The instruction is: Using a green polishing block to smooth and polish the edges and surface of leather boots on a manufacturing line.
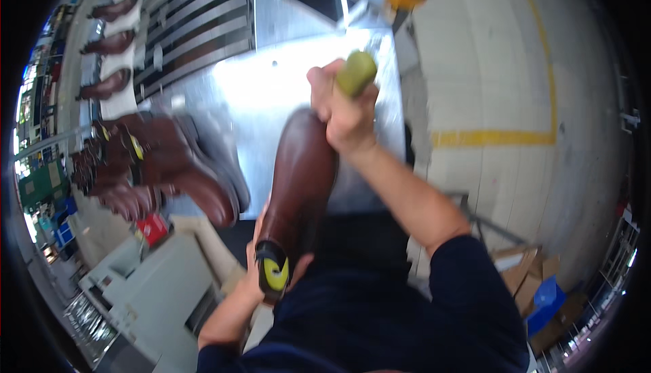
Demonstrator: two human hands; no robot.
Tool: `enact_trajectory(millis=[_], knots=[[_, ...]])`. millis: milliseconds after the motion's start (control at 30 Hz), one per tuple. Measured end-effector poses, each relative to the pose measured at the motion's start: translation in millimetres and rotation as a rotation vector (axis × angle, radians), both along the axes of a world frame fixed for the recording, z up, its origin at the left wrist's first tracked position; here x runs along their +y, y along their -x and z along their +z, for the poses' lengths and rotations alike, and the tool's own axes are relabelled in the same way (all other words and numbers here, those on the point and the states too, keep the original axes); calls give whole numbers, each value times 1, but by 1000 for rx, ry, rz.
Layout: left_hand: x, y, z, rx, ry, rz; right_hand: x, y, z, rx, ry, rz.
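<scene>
A brown leather boot [298, 163] points away from me, its toe over the metal table and its shaft close to my body. Fingers and thumb of my left hand [255, 264] are wrapped round the shaft, partly hidden beneath it. At the shaft's opening a black and yellow-green piece [274, 275] shows. My right hand [349, 115] is closed round a short olive-yellow cylinder [357, 73], just beyond the toe's right side. The cylinder is blurred, so I cannot tell its kind, nor whether anything extends from its hidden lower end.
More brown boots [203, 183] stand grouped on the left. Beyond the metal table [258, 81], a slatted rack [196, 20] runs beside a row of brown shoe pieces [108, 44]. A grey machine [159, 291] stands lower left; cardboard boxes [519, 271] lie lower right.
</scene>
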State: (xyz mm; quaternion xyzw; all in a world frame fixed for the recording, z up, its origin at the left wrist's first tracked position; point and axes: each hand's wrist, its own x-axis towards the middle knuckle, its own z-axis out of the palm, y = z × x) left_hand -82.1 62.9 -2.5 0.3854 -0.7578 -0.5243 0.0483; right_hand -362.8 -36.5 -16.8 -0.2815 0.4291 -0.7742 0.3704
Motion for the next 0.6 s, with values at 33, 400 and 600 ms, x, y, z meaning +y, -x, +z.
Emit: enact_trajectory(millis=[33,400,600], knots=[[-9,20,16,14,124,-1,-10,9,-14,-134,-55,-24],[-9,31,60,443,142,377,63,51,22,-185,-355,175],[-23,-2,26,455,951,-110,100,40,57,-522,134,346]])
